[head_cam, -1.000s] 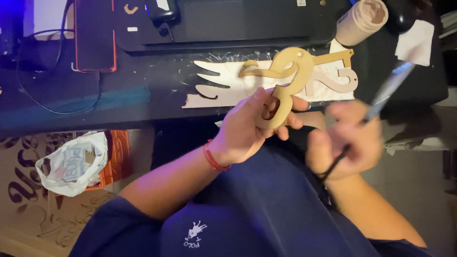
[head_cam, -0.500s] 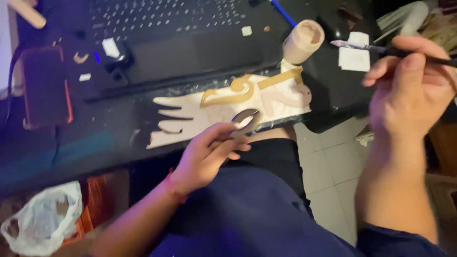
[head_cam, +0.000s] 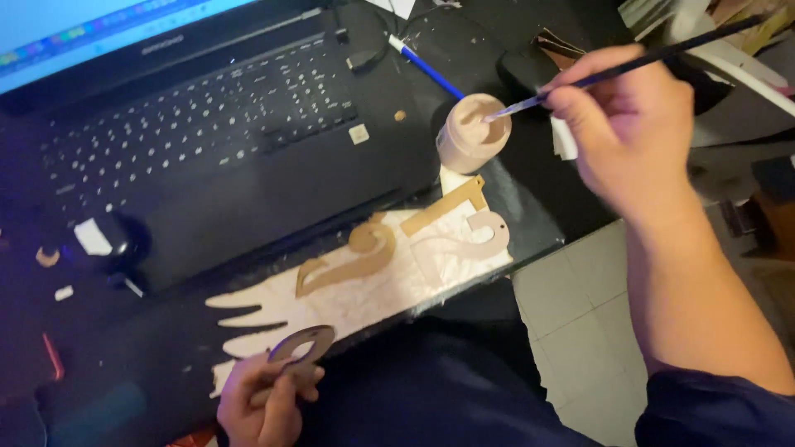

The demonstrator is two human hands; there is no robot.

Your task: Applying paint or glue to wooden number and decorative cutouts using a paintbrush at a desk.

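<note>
The thin paintbrush has come up and across: half a second ago it was held out over the right edge of the tabletop, well clear of the small round pot of tan paint, and now its bristle tip sits right at the pot's open mouth, seemingly dipping in. The right hand pinches the brush handle between thumb and fingers, the handle slanting up towards the top right corner. To my eye that means the brush is being loaded with paint, rather than laid on wood at this instant. The small cut-out wooden piece, a curled shape with a loop in it, has dropped lower than it was; the left hand grips it from below at the near edge of the tabletop, fingers closed around its lower part, and it is greyish rather than tan. Just beyond it lies a pale sheet of paper cut with wing-like points on its left side, and on that sheet rest other wooden curls, two tan and one paler at the right end. Behind all this an open black laptop fills the dark tabletop, its screen lit, and a blue pen lies beside the pot's far side.
</note>
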